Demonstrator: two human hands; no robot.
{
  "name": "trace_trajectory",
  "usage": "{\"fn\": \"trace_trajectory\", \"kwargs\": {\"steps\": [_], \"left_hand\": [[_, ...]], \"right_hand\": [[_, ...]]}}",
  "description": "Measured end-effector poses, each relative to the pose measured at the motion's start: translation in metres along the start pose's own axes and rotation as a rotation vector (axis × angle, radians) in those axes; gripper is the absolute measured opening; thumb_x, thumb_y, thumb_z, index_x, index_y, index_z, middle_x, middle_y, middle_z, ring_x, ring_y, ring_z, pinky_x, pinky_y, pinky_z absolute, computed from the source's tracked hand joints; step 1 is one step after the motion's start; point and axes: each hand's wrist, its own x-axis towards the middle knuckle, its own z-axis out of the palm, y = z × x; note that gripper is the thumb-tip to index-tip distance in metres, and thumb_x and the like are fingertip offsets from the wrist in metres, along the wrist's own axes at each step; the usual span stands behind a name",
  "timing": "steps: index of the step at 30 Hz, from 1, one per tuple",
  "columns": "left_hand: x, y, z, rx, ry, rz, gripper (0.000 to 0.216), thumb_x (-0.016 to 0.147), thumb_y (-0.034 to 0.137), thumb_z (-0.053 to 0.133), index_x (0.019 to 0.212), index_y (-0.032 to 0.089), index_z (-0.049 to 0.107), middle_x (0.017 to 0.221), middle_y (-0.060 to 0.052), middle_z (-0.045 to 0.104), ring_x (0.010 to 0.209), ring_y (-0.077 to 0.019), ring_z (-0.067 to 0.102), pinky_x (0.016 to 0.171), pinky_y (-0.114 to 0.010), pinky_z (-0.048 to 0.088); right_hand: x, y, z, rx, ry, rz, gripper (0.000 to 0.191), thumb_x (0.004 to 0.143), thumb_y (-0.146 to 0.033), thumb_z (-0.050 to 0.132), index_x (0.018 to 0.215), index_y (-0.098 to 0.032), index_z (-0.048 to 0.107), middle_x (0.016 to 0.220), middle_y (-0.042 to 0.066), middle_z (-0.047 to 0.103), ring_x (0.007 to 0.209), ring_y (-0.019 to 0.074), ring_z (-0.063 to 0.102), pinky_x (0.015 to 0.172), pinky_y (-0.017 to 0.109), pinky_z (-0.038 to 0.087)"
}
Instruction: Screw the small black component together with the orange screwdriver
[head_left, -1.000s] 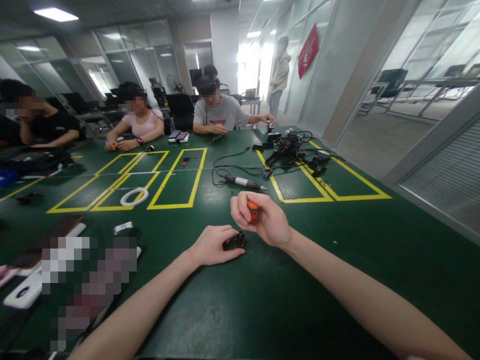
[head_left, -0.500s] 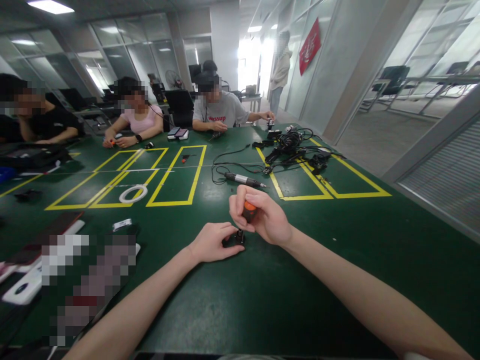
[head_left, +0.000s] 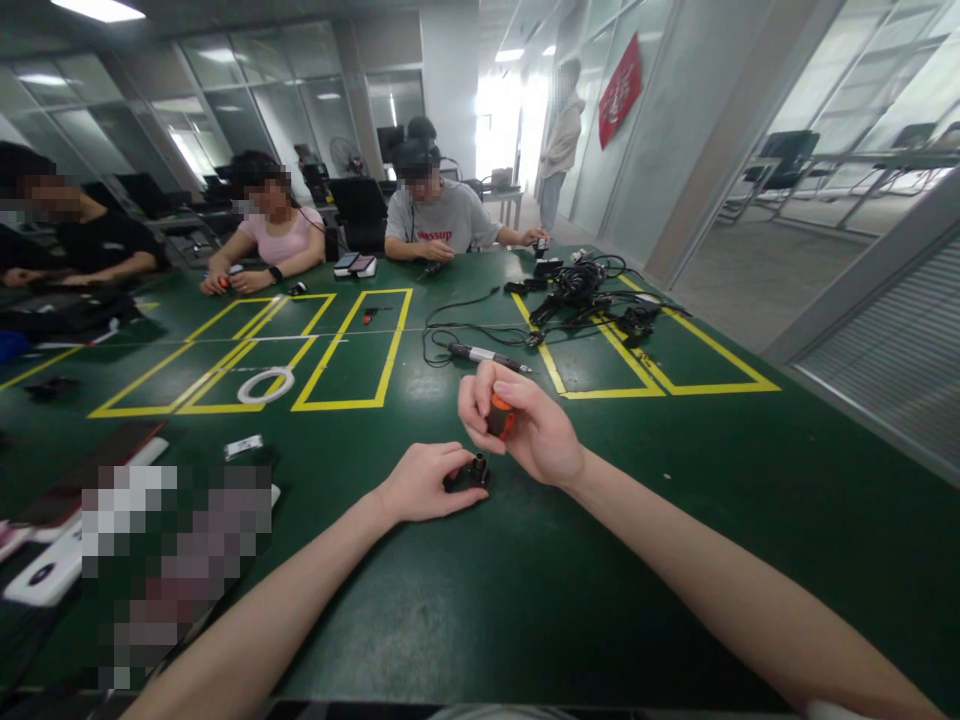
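My left hand (head_left: 421, 484) rests on the green table (head_left: 525, 590) with its fingers closed round a small black part (head_left: 472, 472). Just above and to the right, my right hand (head_left: 523, 427) is wrapped round an orange-handled screwdriver (head_left: 499, 415) held upright over the part. The tool's tip is hidden behind my fingers, so I cannot tell whether it touches the part.
A grey electric pen-like tool (head_left: 486, 356) and a tangle of black cables (head_left: 581, 295) lie beyond my hands. A white ring (head_left: 267, 385) sits among yellow tape boxes. Three seated people work at the far side; another person stands at the back. Blurred objects lie at left.
My right hand has shifted the screwdriver slightly, dipping toward the black part and lifting a little again. My left hand has kept its hold on the part.
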Motion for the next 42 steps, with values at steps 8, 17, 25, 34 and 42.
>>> {"fn": "trace_trajectory", "kwargs": {"steps": [8,17,25,34,42], "left_hand": [[0.0004,-0.0006,0.0001,0.000,-0.015,0.014,0.032,0.093,0.051,0.068,0.087,0.019,0.065,0.077,0.000,0.065,0.064,-0.0136,0.057,0.059,-0.025,0.036],[0.0010,0.0002,0.0002,-0.060,0.000,-0.001,0.028,0.086,0.036,0.074,0.073,0.019,0.055,0.069,0.003,0.057,0.061,-0.0115,0.051,0.058,-0.024,0.034],[0.0011,-0.0029,0.0010,-0.017,-0.042,-0.027,0.031,0.095,0.044,0.070,0.079,0.018,0.060,0.069,0.004,0.056,0.059,-0.0113,0.049,0.056,-0.025,0.031],[0.0032,-0.0011,-0.0012,0.002,-0.029,-0.024,0.024,0.094,0.037,0.064,0.109,0.019,0.070,0.085,-0.003,0.066,0.077,-0.0175,0.061,0.071,-0.027,0.046],[0.0035,-0.0018,-0.0048,-0.120,0.004,-0.051,0.037,0.090,0.027,0.060,0.125,0.019,0.067,0.081,0.001,0.064,0.067,-0.0134,0.054,0.065,-0.025,0.042]], "right_hand": [[-0.0010,-0.0006,-0.0001,0.059,0.001,0.066,0.033,0.096,-0.046,0.053,0.075,-0.021,0.048,0.050,-0.010,0.032,0.043,0.0067,0.017,0.043,0.020,0.017],[0.0014,0.0002,0.0002,0.004,-0.017,0.039,0.033,0.096,-0.039,0.056,0.071,-0.018,0.054,0.058,-0.004,0.048,0.046,0.0075,0.033,0.044,0.022,0.023],[-0.0025,0.0034,-0.0010,0.074,-0.007,-0.008,0.022,0.093,-0.040,0.056,0.082,-0.022,0.049,0.050,-0.011,0.036,0.043,0.0075,0.018,0.043,0.020,0.016],[0.0017,0.0054,-0.0035,-0.049,0.075,-0.036,0.046,0.098,-0.044,0.057,0.060,-0.018,0.053,0.053,-0.005,0.042,0.043,0.0069,0.030,0.042,0.022,0.022],[0.0003,0.0007,-0.0047,0.016,0.036,-0.011,0.025,0.092,-0.043,0.059,0.082,-0.023,0.048,0.050,-0.011,0.039,0.042,0.0075,0.021,0.044,0.019,0.020]]}}
